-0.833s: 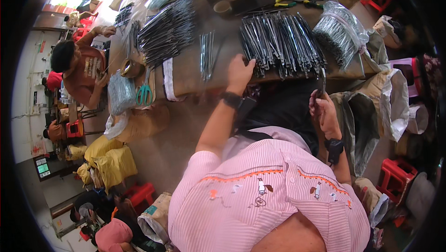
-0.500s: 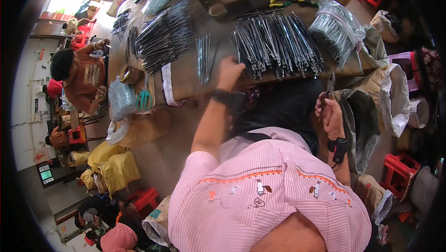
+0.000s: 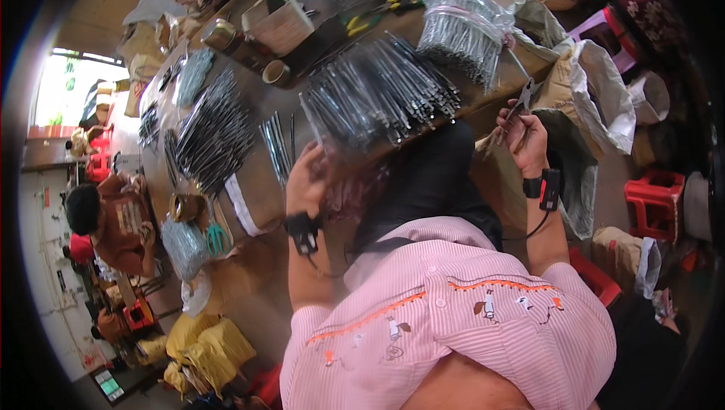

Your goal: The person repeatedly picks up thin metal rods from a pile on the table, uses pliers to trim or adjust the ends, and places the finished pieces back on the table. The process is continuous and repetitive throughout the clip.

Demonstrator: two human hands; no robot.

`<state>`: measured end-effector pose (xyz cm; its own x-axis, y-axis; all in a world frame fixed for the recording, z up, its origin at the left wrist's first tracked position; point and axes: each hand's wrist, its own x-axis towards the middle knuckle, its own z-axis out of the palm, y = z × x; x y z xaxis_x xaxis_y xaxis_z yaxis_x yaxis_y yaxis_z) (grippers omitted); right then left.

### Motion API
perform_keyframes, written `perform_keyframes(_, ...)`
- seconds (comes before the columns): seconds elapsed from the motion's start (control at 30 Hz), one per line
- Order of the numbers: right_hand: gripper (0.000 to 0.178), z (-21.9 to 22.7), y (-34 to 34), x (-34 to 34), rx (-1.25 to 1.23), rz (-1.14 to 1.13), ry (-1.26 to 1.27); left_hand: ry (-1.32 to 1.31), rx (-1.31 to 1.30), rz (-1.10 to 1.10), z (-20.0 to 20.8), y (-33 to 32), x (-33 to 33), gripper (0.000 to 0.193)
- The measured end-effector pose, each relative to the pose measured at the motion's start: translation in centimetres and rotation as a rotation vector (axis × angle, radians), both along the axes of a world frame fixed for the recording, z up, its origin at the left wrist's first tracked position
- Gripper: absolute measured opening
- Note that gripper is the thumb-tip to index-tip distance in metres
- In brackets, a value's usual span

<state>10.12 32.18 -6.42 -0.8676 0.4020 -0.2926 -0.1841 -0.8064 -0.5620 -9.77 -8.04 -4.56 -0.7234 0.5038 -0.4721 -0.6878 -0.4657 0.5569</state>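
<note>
Many strips [image 3: 381, 93] near left hand [image 3: 306, 183], grip unclear; right hand [image 3: 526, 138] clasps pliers [image 3: 526, 93]; sacks [image 3: 608, 100] beside.

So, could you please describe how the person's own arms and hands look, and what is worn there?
The left hand and right hand wear no gloves. Striped pink-and-white sleeves leave the forearms bare. Each wrist has a black strap with a boxy black device and a thin dark cable; the right device shows red.
</note>
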Motion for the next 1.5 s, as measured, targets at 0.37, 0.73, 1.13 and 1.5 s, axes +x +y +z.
perform_keyframes(0.37,0.033,-1.8,5.8,-7.9,1.537,-0.152,-0.836,0.055,-0.171,0.079,4.3,2.4,4.1,0.019)
perform_keyframes(0.73,0.025,-2.4,8.7,-5.2,1.299,0.095,-0.746,0.086,-0.220,0.103,3.0,0.2,5.0,0.021)
perform_keyframes(1.13,0.012,-1.0,10.2,-8.6,-0.159,0.143,-0.151,0.140,-0.137,0.029,2.8,1.1,5.7,0.024)
perform_keyframes(1.5,0.009,1.4,3.9,-4.0,0.271,0.163,-0.306,0.095,-0.223,0.010,3.1,2.4,6.8,0.030)
